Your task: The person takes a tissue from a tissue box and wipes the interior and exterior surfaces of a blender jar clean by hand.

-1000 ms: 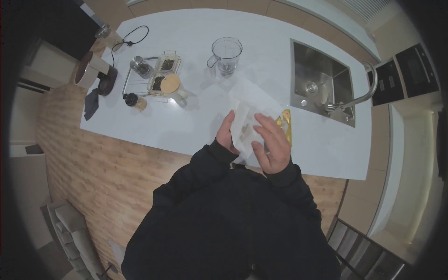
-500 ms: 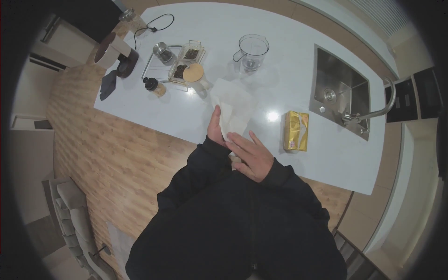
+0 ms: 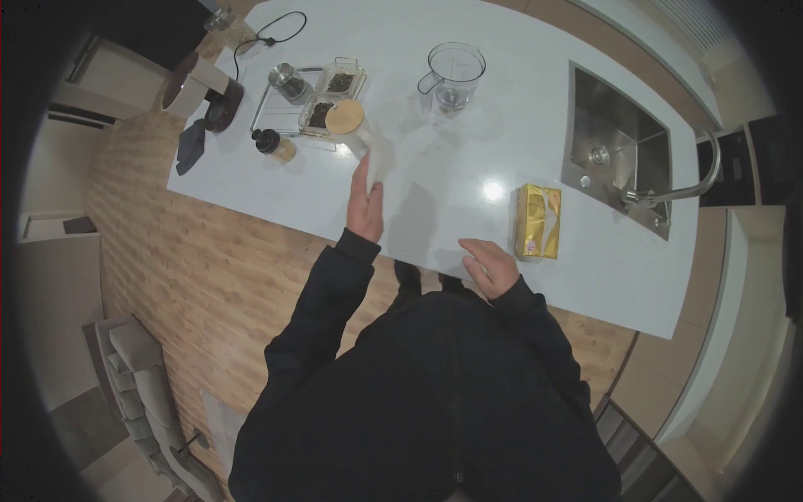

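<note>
White tissue (image 3: 381,161) out beside the wooden-lidded jar (image 3: 345,118), pinched between the left hand's (image 3: 365,211) thumb and fingers! Right hand (image 3: 495,269) loosely spread at the counter's (image 3: 452,180) near edge, near the gold tissue pack (image 3: 530,222).

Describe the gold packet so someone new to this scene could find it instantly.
On the white countertop, find the steel sink. The packet lies between it and the right hand. Only it has shiny gold wrapping with a pale strip on top.

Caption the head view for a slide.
Left hand holding a white tissue near a wooden-lidded jar, right hand open by a gold tissue pack on a white kitchen counter.
</note>
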Available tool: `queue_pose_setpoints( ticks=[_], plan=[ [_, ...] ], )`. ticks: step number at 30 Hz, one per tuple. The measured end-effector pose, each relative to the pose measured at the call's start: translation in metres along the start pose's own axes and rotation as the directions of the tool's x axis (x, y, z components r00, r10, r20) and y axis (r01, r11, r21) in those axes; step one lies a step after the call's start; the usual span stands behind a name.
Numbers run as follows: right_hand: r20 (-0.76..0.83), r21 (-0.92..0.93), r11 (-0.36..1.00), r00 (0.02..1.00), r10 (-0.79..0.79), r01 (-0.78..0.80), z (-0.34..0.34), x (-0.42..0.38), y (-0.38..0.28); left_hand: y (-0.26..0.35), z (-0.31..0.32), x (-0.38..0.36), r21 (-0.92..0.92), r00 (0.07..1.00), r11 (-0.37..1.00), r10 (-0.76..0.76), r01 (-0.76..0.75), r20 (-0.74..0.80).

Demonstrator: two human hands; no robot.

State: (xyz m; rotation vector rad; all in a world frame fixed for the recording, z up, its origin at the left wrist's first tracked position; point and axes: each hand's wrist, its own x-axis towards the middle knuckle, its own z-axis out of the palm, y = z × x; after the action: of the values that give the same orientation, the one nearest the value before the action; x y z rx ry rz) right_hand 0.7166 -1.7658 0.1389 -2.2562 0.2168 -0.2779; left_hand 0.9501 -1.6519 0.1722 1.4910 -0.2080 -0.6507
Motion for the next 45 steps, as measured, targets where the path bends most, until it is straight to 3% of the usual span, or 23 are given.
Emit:
queue_pose_setpoints(
  ticks=[1, 2, 3, 5, 6, 9, 12, 14, 18, 20, 23, 27, 33, 35, 38, 42, 45],
  plan=[
    [-0.022, 0.011, 0.997, 0.997, 0.075, -0.074, -0.003, -0.004, 0.001, -0.023, -0.001, 0.016, 0.382, 0.963, 0.884, 0.249, -0.27, 0.105],
    [-0.042, 0.022, 0.988, 0.988, 0.152, -0.151, -0.006, -0.009, 0.003, -0.046, -0.001, 0.032, 0.657, 0.86, 0.565, 0.418, -0.499, 0.293],
    [-0.051, 0.026, 0.981, 0.98, 0.194, -0.193, -0.009, -0.015, 0.004, -0.069, 0.003, 0.041, 0.731, 0.791, 0.356, 0.458, -0.582, 0.406],
    [-0.062, 0.015, 0.967, 0.965, 0.255, -0.255, -0.011, -0.024, 0.002, -0.107, 0.017, 0.049, 0.8, 0.767, -0.069, 0.244, -0.596, 0.593],
    [-0.063, 0.012, 0.962, 0.96, 0.274, -0.274, -0.012, -0.028, 0.003, -0.117, 0.029, 0.045, 0.782, 0.763, -0.174, 0.176, -0.598, 0.622],
    [-0.095, 0.001, 0.972, 0.968, 0.233, -0.234, -0.012, -0.04, 0.002, -0.124, 0.067, 0.012, 0.62, 0.641, -0.196, -0.067, -0.76, 0.765],
    [-0.175, 0.066, 0.978, 0.963, 0.204, -0.196, -0.013, -0.045, 0.003, -0.126, 0.06, 0.013, 0.507, 0.522, -0.148, -0.093, -0.849, 0.848],
    [-0.176, 0.121, 0.962, 0.949, 0.263, -0.245, -0.015, -0.048, 0.007, -0.118, 0.032, 0.043, 0.676, 0.703, -0.251, -0.031, -0.693, 0.71],
    [-0.179, 0.142, 0.944, 0.931, 0.319, -0.297, -0.017, -0.061, 0.007, -0.121, 0.036, 0.052, 0.788, 0.811, -0.286, 0.061, -0.545, 0.582],
    [-0.154, 0.149, 0.927, 0.918, 0.366, -0.344, -0.018, -0.062, 0.005, -0.122, 0.07, 0.023, 0.652, 0.681, -0.243, -0.05, -0.718, 0.731],
    [-0.144, 0.144, 0.933, 0.926, 0.35, -0.33, -0.022, -0.052, 0.007, -0.122, 0.079, 0.004, 0.501, 0.529, -0.204, -0.12, -0.841, 0.84],
    [-0.106, 0.165, 0.948, 0.951, 0.291, -0.272, -0.014, -0.042, 0.014, -0.127, 0.047, -0.001, 0.455, 0.468, -0.15, -0.071, -0.878, 0.881],
    [-0.07, 0.097, 0.972, 0.973, 0.219, -0.212, -0.008, -0.036, 0.024, -0.12, -0.005, 0.005, 0.664, 0.681, -0.186, -0.035, -0.724, 0.732],
    [-0.073, 0.089, 0.976, 0.976, 0.204, -0.197, -0.007, -0.037, 0.025, -0.118, -0.04, 0.024, 0.815, 0.817, -0.159, 0.069, -0.557, 0.572],
    [-0.064, 0.109, 0.964, 0.966, 0.249, -0.242, -0.008, -0.042, 0.023, -0.119, -0.103, 0.062, 0.933, 0.925, -0.192, 0.175, -0.304, 0.337],
    [-0.05, 0.093, 0.921, 0.922, 0.384, -0.379, -0.014, -0.054, 0.018, -0.12, -0.122, 0.092, 0.983, 0.945, -0.139, 0.287, -0.121, 0.157],
    [-0.04, 0.105, 0.899, 0.902, 0.43, -0.425, -0.015, -0.063, 0.018, -0.118, -0.086, 0.091, 0.981, 0.964, -0.122, 0.2, -0.152, 0.175]
  ],
)
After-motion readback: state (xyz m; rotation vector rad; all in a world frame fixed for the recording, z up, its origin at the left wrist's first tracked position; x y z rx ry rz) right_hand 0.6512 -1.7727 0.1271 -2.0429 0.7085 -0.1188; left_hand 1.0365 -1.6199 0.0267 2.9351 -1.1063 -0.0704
